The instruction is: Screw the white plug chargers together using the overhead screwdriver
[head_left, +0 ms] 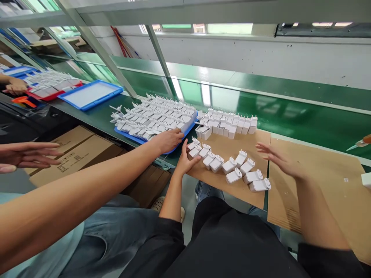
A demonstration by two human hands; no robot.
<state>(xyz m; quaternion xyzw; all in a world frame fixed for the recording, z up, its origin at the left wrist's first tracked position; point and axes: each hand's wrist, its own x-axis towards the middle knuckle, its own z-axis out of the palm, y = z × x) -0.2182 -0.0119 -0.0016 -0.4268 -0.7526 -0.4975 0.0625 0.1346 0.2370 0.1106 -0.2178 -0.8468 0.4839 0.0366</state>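
My left hand (185, 159) is at the left end of a loose row of white plug adapters (216, 163) on a cardboard sheet. Its thumb and fingers are spread beside the end adapters (194, 148); whether they touch is hard to tell. Over the cardboard, to the right of the row, my right hand (279, 161) has its fingers stretched out and holds nothing. Behind the row stands a tight block of more white adapters (228, 124), prongs up. A co-worker's hand (171, 139) rests at the right front corner of a blue tray (130, 133) packed with adapters.
The co-worker's forearm (116, 181) crosses in from the left, and their other hand (31, 154) hangs in front of cardboard boxes (72, 158). Further left are a flat blue tray (92, 94) and a red tray (48, 96) of adapters. A dropper-like tip (359, 143) shows at the right.
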